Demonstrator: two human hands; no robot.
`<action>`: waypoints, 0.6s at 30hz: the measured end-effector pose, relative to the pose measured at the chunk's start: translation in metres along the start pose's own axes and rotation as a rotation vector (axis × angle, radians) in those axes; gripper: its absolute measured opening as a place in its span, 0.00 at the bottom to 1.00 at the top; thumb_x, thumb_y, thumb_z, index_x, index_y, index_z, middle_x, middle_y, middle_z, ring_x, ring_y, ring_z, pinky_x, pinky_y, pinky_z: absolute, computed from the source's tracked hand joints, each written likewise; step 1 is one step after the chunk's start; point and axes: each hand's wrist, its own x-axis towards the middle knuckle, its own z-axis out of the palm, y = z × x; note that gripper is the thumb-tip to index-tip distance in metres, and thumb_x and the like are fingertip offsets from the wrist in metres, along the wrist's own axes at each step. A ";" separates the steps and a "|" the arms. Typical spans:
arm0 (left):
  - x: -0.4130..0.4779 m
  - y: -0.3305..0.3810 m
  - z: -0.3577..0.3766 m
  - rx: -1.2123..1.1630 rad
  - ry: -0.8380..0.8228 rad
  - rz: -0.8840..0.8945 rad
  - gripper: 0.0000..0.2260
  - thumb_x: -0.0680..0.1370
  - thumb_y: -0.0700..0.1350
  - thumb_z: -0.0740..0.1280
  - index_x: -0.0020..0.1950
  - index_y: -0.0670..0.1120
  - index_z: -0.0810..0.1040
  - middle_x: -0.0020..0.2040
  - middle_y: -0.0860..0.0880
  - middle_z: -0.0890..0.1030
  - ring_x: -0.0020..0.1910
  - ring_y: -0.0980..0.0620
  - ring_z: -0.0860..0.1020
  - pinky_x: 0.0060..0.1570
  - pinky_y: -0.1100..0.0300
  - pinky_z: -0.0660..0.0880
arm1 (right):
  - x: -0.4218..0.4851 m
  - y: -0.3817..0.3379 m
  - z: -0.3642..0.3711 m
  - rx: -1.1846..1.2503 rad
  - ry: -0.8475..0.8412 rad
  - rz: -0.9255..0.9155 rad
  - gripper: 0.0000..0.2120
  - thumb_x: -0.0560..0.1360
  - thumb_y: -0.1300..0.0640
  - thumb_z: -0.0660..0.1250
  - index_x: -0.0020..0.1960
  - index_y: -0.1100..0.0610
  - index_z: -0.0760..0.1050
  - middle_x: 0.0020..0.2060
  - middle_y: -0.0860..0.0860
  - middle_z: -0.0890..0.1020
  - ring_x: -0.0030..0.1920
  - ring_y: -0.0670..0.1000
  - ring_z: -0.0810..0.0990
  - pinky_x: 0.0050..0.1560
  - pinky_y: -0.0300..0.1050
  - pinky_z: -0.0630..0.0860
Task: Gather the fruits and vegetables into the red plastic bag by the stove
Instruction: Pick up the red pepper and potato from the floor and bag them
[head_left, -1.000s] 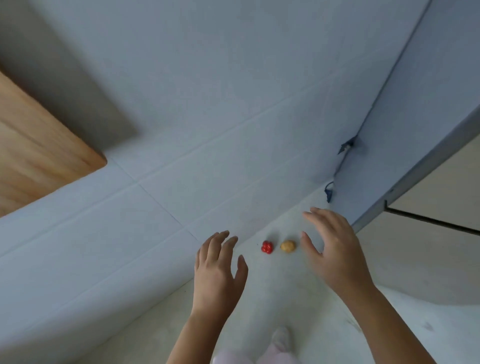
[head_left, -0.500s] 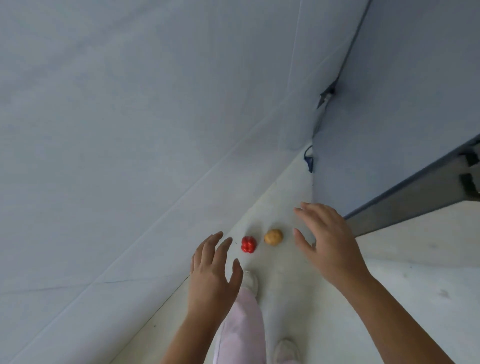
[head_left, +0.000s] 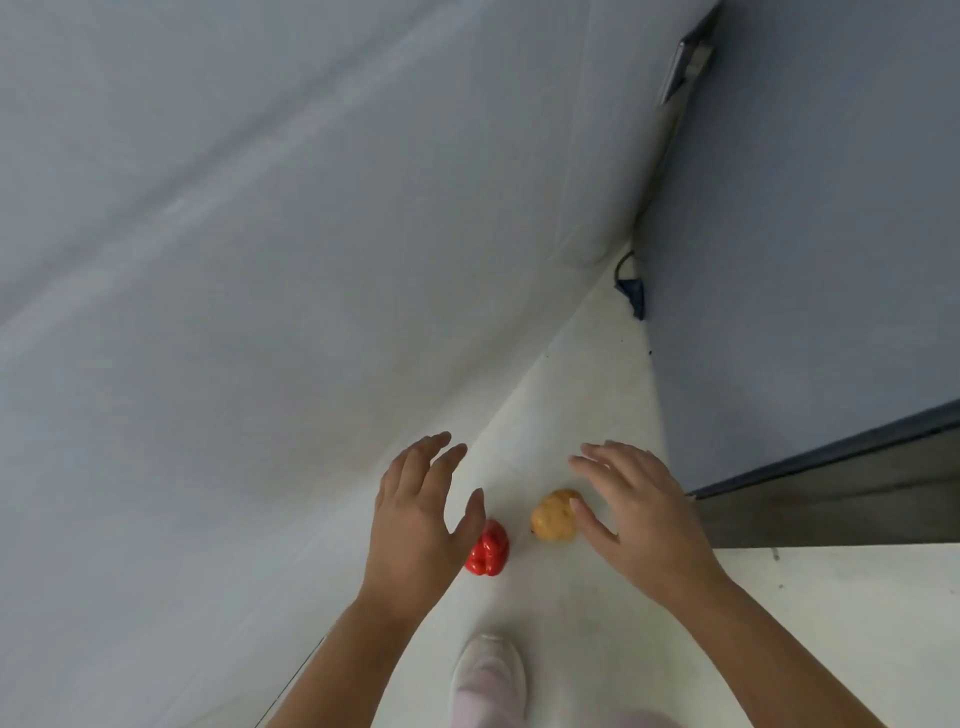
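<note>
Obs.: person stood bent over a pale floor (head_left: 587, 395), in the strip between a grey wall (head_left: 260, 260) at 9 o'clock and a blue panel (head_left: 805, 260) at 3 o'clock.

Two task items lay on the floor, near each other but apart: a red pepper (head_left: 488, 551), and a potato (head_left: 555, 515) at its 1 o'clock. One shoe (head_left: 488, 670) showed at 6 o'clock of the pepper. The bag and stove were not in view.

Left hand (head_left: 415, 519): open, fingers spread, holding nothing. It sat at 9 o'clock of the pepper, its thumb crossing the pepper's upper left edge. Contact could not be told.

Right hand (head_left: 644, 514): open, fingers spread, holding nothing. It sat at 3 o'clock of the potato, its thumb tip over the potato's right edge. Contact could not be told there either.

Judgement: step in hand was a double pickup, one item per hand; nothing gathered yet.

Notes on doing it well:
- Lower each palm straight down before curling the fingers; both items look round and would likely roll if nudged sideways.
- Cup the pepper from its 9 o'clock side, so a slip goes toward open floor, not the wall.
- Wrap the potato fully; its skin looks smooth.
- Get both grips firm before rising, then find the bag.
</note>
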 end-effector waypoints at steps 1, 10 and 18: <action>-0.002 -0.010 0.014 0.004 0.000 0.006 0.20 0.72 0.53 0.61 0.59 0.42 0.76 0.59 0.45 0.77 0.59 0.43 0.74 0.55 0.49 0.73 | -0.003 0.011 0.017 0.000 -0.018 0.000 0.18 0.72 0.49 0.58 0.55 0.57 0.77 0.53 0.53 0.80 0.54 0.54 0.76 0.55 0.52 0.73; -0.035 -0.078 0.105 -0.055 -0.071 -0.005 0.21 0.71 0.54 0.64 0.58 0.43 0.77 0.58 0.45 0.77 0.58 0.46 0.73 0.56 0.51 0.72 | -0.013 0.061 0.114 -0.021 -0.183 0.006 0.20 0.68 0.45 0.59 0.52 0.55 0.78 0.50 0.52 0.80 0.53 0.51 0.72 0.51 0.50 0.74; -0.053 -0.103 0.147 -0.051 -0.205 -0.133 0.25 0.69 0.58 0.62 0.58 0.44 0.78 0.59 0.46 0.78 0.59 0.45 0.74 0.57 0.54 0.68 | -0.006 0.080 0.149 0.016 -0.357 0.062 0.21 0.64 0.46 0.67 0.54 0.55 0.77 0.52 0.53 0.80 0.53 0.56 0.77 0.52 0.48 0.70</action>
